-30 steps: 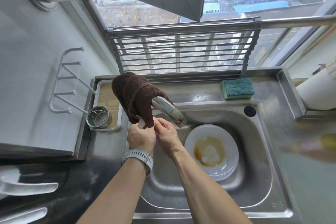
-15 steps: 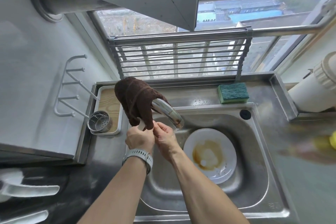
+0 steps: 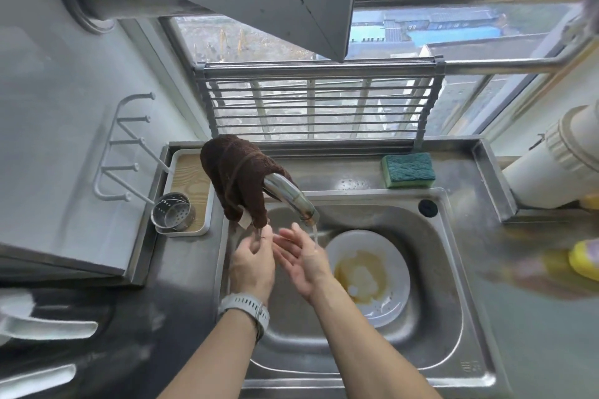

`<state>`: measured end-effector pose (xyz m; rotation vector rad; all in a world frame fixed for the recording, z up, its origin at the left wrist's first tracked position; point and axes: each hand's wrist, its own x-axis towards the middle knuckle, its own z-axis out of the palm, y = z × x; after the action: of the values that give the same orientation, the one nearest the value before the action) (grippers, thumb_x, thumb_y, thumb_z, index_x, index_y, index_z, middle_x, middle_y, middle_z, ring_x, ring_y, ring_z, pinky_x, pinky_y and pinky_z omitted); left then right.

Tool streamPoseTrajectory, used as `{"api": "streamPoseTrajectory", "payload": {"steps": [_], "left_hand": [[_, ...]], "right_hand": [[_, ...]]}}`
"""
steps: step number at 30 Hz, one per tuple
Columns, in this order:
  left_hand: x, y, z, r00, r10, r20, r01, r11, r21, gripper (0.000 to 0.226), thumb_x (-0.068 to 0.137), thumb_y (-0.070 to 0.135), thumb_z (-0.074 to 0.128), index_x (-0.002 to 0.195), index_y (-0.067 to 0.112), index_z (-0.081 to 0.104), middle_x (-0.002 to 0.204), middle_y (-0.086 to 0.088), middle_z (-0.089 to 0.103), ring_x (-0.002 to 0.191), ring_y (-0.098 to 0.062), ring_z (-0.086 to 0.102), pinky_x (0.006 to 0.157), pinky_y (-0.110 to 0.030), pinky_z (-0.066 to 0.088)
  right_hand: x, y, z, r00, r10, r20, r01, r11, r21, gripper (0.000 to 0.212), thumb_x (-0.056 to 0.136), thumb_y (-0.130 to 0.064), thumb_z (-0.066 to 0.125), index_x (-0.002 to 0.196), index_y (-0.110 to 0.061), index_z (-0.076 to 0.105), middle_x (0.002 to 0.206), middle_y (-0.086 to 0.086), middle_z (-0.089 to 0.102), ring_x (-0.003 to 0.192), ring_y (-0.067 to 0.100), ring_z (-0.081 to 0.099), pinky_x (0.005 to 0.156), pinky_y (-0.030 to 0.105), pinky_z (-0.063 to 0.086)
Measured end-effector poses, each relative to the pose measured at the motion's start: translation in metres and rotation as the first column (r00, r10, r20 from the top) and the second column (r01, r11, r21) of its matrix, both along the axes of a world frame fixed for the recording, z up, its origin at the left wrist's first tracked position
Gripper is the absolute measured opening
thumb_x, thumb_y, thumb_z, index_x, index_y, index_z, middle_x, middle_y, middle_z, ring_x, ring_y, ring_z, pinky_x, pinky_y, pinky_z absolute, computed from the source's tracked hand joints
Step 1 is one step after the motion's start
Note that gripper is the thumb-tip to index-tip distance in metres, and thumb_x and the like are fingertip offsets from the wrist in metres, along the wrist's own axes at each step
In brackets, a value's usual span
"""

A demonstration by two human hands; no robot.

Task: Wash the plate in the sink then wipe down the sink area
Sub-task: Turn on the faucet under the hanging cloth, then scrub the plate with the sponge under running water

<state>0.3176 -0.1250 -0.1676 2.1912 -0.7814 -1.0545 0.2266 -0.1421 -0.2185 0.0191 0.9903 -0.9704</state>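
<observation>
A white plate [image 3: 385, 311] smeared with brown sauce lies in the steel sink [image 3: 431, 343]. A brown cloth [image 3: 238, 178] hangs over the faucet [image 3: 291, 199], and a thin stream of water runs from the spout. My right hand [image 3: 299, 257] is open, palm up, just left of the stream and above the plate's left edge. My left hand [image 3: 252, 264], with a white watch on its wrist, is below the cloth's hanging end, fingers loosely curled; nothing is clearly gripped. A green sponge [image 3: 407, 170] rests on the ledge behind the sink.
A perforated metal cup [image 3: 173, 212] stands on a wooden tray [image 3: 186, 172] left of the faucet. A white hook rack [image 3: 123, 152] sticks out from the left wall. A metal drying rack [image 3: 316, 107] leans at the window. A white canister [image 3: 557, 159] and something yellow [image 3: 585, 257] are at the right.
Both hands have come away from under the cloth and apart; the right hand has opened palm up. Water now runs from the spout. The camera has tilted.
</observation>
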Motion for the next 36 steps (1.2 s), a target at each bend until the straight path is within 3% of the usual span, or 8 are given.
{"api": "streamPoseTrajectory", "payload": {"steps": [3,6,10,12,15,19,30,36], "left_hand": [[-0.014,0.011,-0.024,0.991,0.004,-0.133,0.008,0.996,0.086,0.042,0.096,0.056,0.053,0.113,0.02,0.069,0.115,-0.003,0.072,0.11,-0.029,0.066,0.105,-0.042,0.049],[-0.03,0.013,-0.056,0.978,-0.044,-0.204,0.08,0.981,0.174,0.037,0.097,0.051,0.054,0.093,0.018,0.071,0.1,-0.01,0.075,0.1,-0.033,0.069,0.098,-0.05,0.054],[-0.052,0.013,-0.08,0.959,-0.262,-0.108,0.282,0.915,0.287,0.031,0.099,0.036,0.058,0.105,0.009,0.071,0.116,-0.015,0.073,0.114,-0.034,0.064,0.089,-0.033,0.047],[-0.061,0.016,-0.094,0.923,-0.381,-0.057,0.374,0.848,0.376,0.032,0.099,0.035,0.057,0.106,0.006,0.069,0.119,-0.018,0.071,0.115,-0.036,0.063,0.086,-0.033,0.046],[-0.074,0.021,-0.115,0.878,-0.477,-0.037,0.437,0.769,0.467,0.04,0.1,0.034,0.055,0.122,0.001,0.059,0.13,-0.02,0.065,0.123,-0.036,0.06,0.094,-0.033,0.046],[-0.084,0.024,-0.142,0.859,-0.509,-0.057,0.465,0.728,0.503,0.043,0.098,0.031,0.057,0.128,0.001,0.053,0.133,-0.019,0.062,0.124,-0.037,0.059,0.096,-0.035,0.047],[-0.084,0.027,-0.178,0.897,-0.411,-0.162,0.438,0.774,0.457,0.046,0.083,0.029,0.057,0.127,0.016,0.053,0.128,-0.009,0.067,0.116,-0.036,0.063,0.098,-0.04,0.052],[-0.066,0.03,-0.181,0.921,-0.299,-0.248,0.378,0.836,0.397,0.043,0.073,0.033,0.055,0.115,0.025,0.05,0.112,-0.008,0.067,0.104,-0.036,0.066,0.088,-0.047,0.059]], "right_hand": [[-0.049,0.021,0.006,0.983,0.137,-0.125,-0.117,0.981,0.154,0.027,0.102,-0.025,0.057,0.103,0.001,0.066,0.106,0.025,0.072,0.092,0.034,0.07,0.084,0.035,0.058],[-0.111,0.018,0.022,0.794,0.34,-0.504,-0.288,0.94,0.181,0.019,0.097,-0.018,0.064,0.102,-0.001,0.071,0.101,0.022,0.073,0.086,0.027,0.068,0.078,0.033,0.056],[-0.192,-0.033,0.064,0.106,0.09,-0.99,-0.521,0.853,0.022,0.008,0.088,-0.021,0.072,0.095,-0.02,0.075,0.091,-0.004,0.075,0.084,0.01,0.069,0.083,0.031,0.057],[-0.223,-0.067,0.079,-0.227,-0.131,-0.965,-0.637,0.769,0.045,0.02,0.086,-0.021,0.073,0.106,-0.02,0.071,0.102,-0.004,0.071,0.093,0.014,0.065,0.086,0.031,0.053],[-0.254,-0.106,0.072,-0.474,-0.177,-0.863,-0.727,0.631,0.27,0.049,0.08,-0.027,0.077,0.125,-0.019,0.058,0.123,0.006,0.061,0.113,0.026,0.053,0.096,0.04,0.046],[-0.275,-0.126,0.049,-0.502,-0.138,-0.854,-0.772,0.517,0.37,0.059,0.074,-0.03,0.077,0.125,-0.024,0.05,0.123,0.006,0.059,0.114,0.025,0.042,0.094,0.038,0.039],[-0.255,-0.064,0.07,-0.427,-0.385,-0.818,-0.803,0.577,0.148,0.048,0.07,-0.033,0.08,0.108,-0.017,0.054,0.1,0.007,0.059,0.09,0.027,0.05,0.076,0.037,0.042],[-0.207,0.03,0.002,-0.505,-0.06,-0.861,-0.767,0.488,0.416,0.056,0.071,-0.056,0.063,0.119,-0.032,0.046,0.102,-0.002,0.053,0.093,0.024,0.058,0.078,0.038,0.051]]}}
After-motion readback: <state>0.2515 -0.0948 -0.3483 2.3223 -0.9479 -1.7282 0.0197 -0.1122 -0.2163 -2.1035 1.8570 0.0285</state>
